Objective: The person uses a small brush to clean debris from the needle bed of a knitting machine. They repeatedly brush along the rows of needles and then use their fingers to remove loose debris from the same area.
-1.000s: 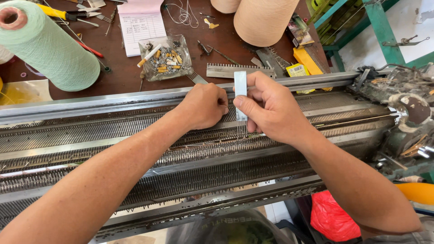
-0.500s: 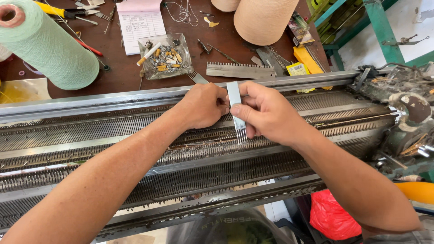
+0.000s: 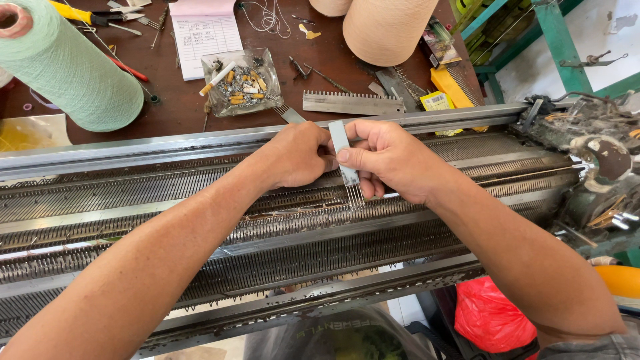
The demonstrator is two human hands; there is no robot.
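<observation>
My right hand grips a narrow grey metal comb tool with fine prongs pointing down onto the needle bed of a long flat knitting machine. My left hand rests closed on the bed just left of the tool, its fingertips touching the tool's edge. Whether it pinches anything is hidden. Both forearms reach in from the bottom of the view.
Behind the machine, a brown table carries a green yarn cone, beige yarn cones, a glass ashtray, a notepad, a toothed metal comb and hand tools. The carriage sits at the right end. A red bag lies below.
Both hands have shifted slightly left along the bed, and the comb tool has lowered so its prongs meet the needles.
</observation>
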